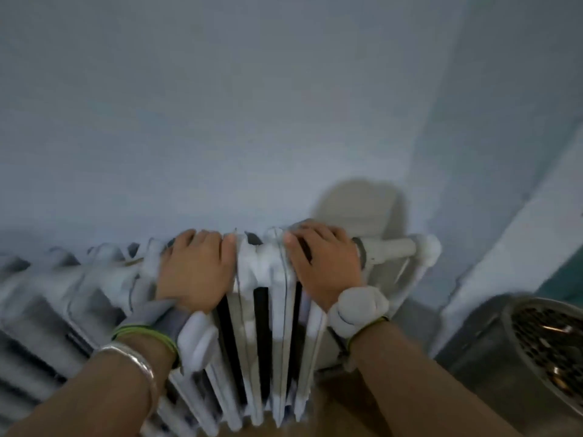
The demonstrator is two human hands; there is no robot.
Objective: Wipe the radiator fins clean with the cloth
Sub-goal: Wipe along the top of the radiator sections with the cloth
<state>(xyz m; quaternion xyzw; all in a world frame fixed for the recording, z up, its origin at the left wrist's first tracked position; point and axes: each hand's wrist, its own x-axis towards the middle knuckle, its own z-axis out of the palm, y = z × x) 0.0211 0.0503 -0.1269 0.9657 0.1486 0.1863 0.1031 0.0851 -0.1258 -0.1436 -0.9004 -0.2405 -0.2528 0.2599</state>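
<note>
A white finned radiator (262,310) stands against the pale wall, with dark gaps between its fins. My left hand (195,269) lies over the top of the fins left of centre, its fingers curled over the far edge. It holds a grey cloth (157,312) down on the radiator, and the cloth sticks out under my wrist. My right hand (325,263) sits on the radiator's right end, its fingers bent over the top of a fin and its thumb pointing left. A narrow strip of fins separates the two hands.
A white pipe (391,249) leaves the radiator's right end towards the wall corner. A round metal bin (492,348) with a perforated top stands on the floor at the lower right. The wall rises directly behind the radiator, and wooden floor (334,414) shows below it.
</note>
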